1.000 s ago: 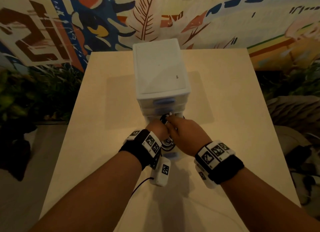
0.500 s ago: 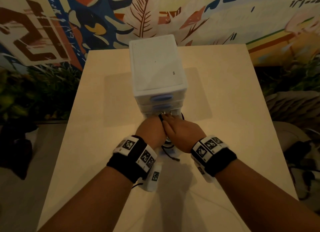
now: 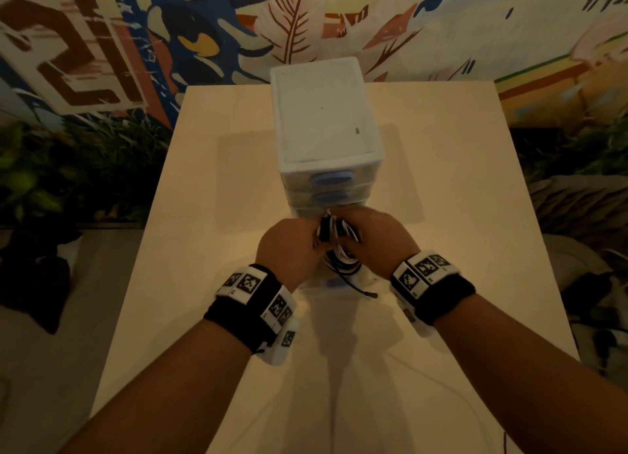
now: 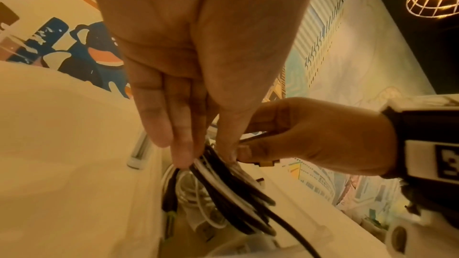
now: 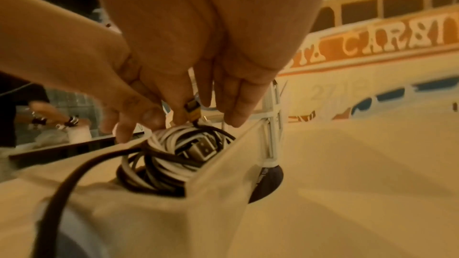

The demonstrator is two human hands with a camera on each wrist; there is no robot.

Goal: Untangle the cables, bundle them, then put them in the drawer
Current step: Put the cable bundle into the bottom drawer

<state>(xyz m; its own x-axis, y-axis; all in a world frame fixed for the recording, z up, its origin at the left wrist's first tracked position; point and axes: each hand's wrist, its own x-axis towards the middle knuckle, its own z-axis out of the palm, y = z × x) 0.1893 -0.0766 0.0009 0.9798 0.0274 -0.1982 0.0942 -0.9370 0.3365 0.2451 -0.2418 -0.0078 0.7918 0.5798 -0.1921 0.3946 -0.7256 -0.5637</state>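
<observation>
A coiled bundle of black and white cables (image 3: 334, 246) sits in the pulled-out bottom drawer (image 3: 365, 277) of a white drawer unit (image 3: 323, 114). My left hand (image 3: 289, 246) pinches the bundle's loops (image 4: 223, 189) between fingers and thumb (image 4: 206, 158). My right hand (image 3: 377, 239) is close beside it and pinches a yellow-tipped plug (image 5: 191, 109) just above the coil (image 5: 174, 156). One black cable end (image 3: 360, 289) hangs out over the drawer front (image 5: 74, 180). The drawer's side wall (image 5: 218, 164) hides the coil's lower part.
The unit stands mid-table on a pale tabletop (image 3: 458, 216) against a painted wall. Its two upper drawers (image 3: 331, 180) with blue handles are closed. A thin white cable (image 3: 441, 389) lies on the table near me. Plants (image 3: 68, 182) are off the left edge.
My hands have drawn slightly apart over the open drawer, so the bundle now shows between them. A black cable end now trails over the drawer front.
</observation>
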